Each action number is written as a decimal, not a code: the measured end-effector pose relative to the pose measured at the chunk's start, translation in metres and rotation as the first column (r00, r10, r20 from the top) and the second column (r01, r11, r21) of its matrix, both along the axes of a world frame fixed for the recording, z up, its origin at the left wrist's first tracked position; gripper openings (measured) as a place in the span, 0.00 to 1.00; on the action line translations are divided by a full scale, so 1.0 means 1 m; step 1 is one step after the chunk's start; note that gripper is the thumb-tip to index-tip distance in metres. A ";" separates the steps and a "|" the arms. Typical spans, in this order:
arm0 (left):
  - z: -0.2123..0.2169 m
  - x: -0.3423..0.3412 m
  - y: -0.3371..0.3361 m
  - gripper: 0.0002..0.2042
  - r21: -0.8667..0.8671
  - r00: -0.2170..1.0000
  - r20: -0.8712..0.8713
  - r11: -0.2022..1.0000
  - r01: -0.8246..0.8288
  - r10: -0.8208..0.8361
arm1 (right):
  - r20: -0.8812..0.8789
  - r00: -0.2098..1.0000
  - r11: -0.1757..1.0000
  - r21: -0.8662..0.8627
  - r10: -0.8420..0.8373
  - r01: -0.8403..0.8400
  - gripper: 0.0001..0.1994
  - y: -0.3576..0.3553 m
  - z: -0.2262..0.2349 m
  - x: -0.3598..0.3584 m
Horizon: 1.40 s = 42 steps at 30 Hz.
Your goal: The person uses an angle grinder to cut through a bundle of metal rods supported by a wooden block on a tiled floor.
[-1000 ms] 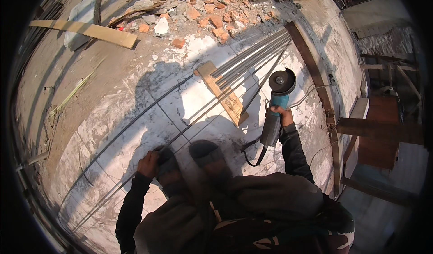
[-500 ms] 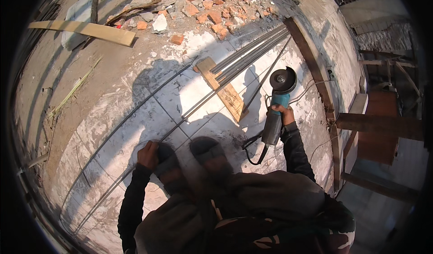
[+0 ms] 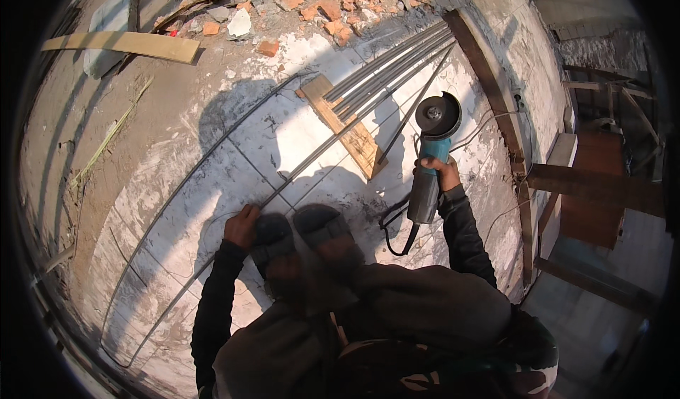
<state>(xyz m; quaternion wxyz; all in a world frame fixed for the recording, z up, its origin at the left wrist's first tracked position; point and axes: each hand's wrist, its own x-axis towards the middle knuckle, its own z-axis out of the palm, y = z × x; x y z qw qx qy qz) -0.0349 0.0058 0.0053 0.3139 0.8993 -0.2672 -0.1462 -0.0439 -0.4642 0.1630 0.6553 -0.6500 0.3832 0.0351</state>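
My left hand (image 3: pixel 242 225) is closed around a thin steel rod (image 3: pixel 304 164), just left of my sandalled feet (image 3: pixel 273 240). That rod runs from the lower left, past my hand, up to a wooden board (image 3: pixel 361 148) lying on the floor. In my right hand (image 3: pixel 445 172) is a teal and black angle grinder (image 3: pixel 430 169), gripped around its body. Its dark disc (image 3: pixel 446 121) points away from me, held apart from the rod. The grinder's black cable (image 3: pixel 388 235) loops down beside its rear end.
Several more rods (image 3: pixel 397 63) rest across the board. Another long rod (image 3: pixel 170 202) curves along the floor at left. Broken brick rubble (image 3: pixel 329 9) lies at the far side. A dark beam (image 3: pixel 489 87) edges the right, and a plank (image 3: pixel 127 43) leans on a block at far left.
My left hand has shifted slightly up and to the right along with the rod. My right hand still holds the grinder. The whole view has tilted a little.
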 end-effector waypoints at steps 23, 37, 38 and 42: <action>0.005 0.008 -0.040 0.09 0.322 0.909 0.409 0.945 -0.064 -0.078 | 0.043 0.958 0.959 -0.037 0.284 -0.282 0.13 -0.005 -0.040 0.011; 0.051 -0.038 -0.209 0.47 -0.541 0.596 -0.797 0.554 -0.633 -0.097 | 0.152 0.964 0.976 -0.043 0.218 -0.214 0.24 0.134 -0.051 0.046; 0.052 -0.038 -0.210 0.46 -0.525 0.598 -0.797 0.588 -0.616 -0.084 | 0.193 0.960 0.978 -0.081 0.205 -0.193 0.25 0.143 -0.046 0.047; 0.100 -0.022 -0.185 0.43 -0.423 0.572 -0.820 0.683 -0.595 -0.010 | 0.351 0.905 0.966 0.004 0.239 -0.257 0.25 0.162 -0.033 0.047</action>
